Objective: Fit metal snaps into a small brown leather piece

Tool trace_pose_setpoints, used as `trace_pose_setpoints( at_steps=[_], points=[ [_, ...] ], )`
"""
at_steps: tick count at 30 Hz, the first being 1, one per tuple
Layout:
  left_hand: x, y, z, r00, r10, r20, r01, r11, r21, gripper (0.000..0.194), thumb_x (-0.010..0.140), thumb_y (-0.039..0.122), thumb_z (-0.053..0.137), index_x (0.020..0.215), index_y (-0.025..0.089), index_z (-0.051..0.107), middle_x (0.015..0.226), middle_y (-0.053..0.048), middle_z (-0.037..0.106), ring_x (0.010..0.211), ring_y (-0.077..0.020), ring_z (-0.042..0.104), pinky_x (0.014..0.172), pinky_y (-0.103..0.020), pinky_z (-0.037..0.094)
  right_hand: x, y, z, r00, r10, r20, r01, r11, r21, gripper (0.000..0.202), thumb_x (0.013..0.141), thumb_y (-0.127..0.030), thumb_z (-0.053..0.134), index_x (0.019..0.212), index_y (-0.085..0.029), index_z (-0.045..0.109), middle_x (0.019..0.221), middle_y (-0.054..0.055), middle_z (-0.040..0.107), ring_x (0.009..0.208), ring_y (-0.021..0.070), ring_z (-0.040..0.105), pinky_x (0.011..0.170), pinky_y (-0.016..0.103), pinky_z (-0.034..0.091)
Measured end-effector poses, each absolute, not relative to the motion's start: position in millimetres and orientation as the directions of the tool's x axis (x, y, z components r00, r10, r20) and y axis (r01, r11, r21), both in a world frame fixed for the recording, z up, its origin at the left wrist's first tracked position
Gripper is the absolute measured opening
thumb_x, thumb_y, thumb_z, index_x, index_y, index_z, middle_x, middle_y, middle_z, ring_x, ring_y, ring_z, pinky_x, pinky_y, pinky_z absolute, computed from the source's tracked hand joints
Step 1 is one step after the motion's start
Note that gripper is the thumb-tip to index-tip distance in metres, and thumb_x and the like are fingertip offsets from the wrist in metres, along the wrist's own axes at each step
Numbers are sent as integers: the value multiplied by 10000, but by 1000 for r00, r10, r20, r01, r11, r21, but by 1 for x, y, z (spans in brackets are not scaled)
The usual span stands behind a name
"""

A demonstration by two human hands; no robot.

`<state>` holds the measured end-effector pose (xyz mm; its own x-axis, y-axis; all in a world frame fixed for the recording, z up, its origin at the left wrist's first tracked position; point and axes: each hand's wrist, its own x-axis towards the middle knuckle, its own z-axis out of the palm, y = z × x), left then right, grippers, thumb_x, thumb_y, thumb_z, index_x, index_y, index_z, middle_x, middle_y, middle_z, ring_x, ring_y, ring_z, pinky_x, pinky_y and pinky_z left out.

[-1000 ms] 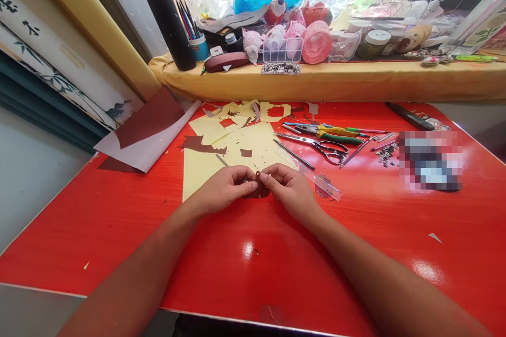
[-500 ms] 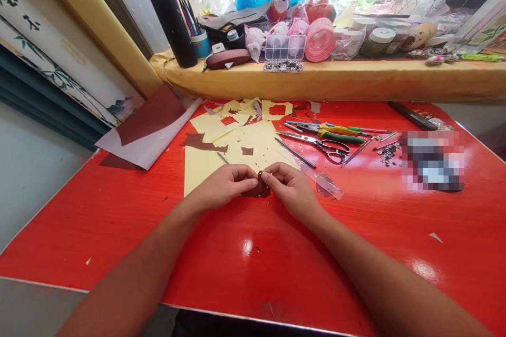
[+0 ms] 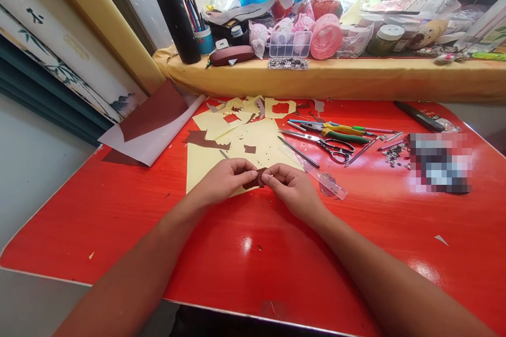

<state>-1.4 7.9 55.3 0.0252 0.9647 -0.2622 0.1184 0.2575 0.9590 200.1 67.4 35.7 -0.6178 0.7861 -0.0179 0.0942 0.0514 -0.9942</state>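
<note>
A small dark brown piece [image 3: 253,181] is pinched between my two hands, near the middle of the view. My left hand [image 3: 225,179] grips its left side with thumb and fingers. On its right side, the thumb and fingertips of my right hand [image 3: 290,185] close on it. Fingers cover much of the piece. Just beyond the hands lies a yellow sheet [image 3: 201,164] with brown scraps [image 3: 250,149] on it. A clear ruler [image 3: 332,186] rests to the right of my right hand.
Scissors [image 3: 338,150], pliers [image 3: 336,131] and a dark pen [image 3: 298,151] lie right of the yellow sheet. Small metal rings [image 3: 393,154] are farther right. A brown sheet [image 3: 152,116] leans at left. The sill [image 3: 237,81] holds a black flask [image 3: 174,18], jars and bags.
The brown piece has been tilted or folded between my fingers and shows less of its surface. Both hands keep their grip. The whole view has shifted slightly.
</note>
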Motion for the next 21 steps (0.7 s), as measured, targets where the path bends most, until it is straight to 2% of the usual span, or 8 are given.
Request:
trace_pose_setpoints(
  at_steps=[8, 12, 17, 21],
  points=[
    [1, 7, 57, 34, 954, -299, 43, 298, 954, 333, 841, 521, 807, 900, 193, 789, 972, -85, 797, 1000, -279, 735, 994, -469, 563, 199, 67, 32, -607, 794, -18, 158, 98, -983, 238, 926, -452, 672, 844, -233, 713, 710, 7, 662, 611, 161, 479, 564, 290, 350],
    [0, 8, 53, 35, 961, -276, 99, 271, 957, 321, 873, 508, 779, 948, 197, 782, 1003, -86, 800, 1020, -281, 742, 990, -457, 569, 199, 67, 33, -592, 806, -24, 185, 107, -977, 238, 925, -447, 663, 836, -230, 701, 626, -19, 565, 576, 151, 410, 546, 291, 300],
    [3, 6, 55, 0, 970, -241, 203, 236, 950, 335, 907, 473, 752, 1131, 223, 746, 1063, -77, 785, 1047, -282, 745, 955, -432, 586, 199, 67, 36, -573, 819, -25, 176, 93, -980, 272, 925, -486, 659, 846, -227, 682, 572, -49, 454, 547, 143, 358, 537, 294, 267],
    [4, 5, 64, -17, 989, -147, 260, 146, 955, 306, 916, 478, 739, 1092, 230, 765, 1109, -78, 773, 1035, -266, 733, 931, -387, 586, 198, 67, 32, -564, 825, -30, 134, 56, -989, 269, 926, -490, 659, 861, -229, 661, 581, -56, 445, 543, 138, 351, 537, 288, 258]
  ],
)
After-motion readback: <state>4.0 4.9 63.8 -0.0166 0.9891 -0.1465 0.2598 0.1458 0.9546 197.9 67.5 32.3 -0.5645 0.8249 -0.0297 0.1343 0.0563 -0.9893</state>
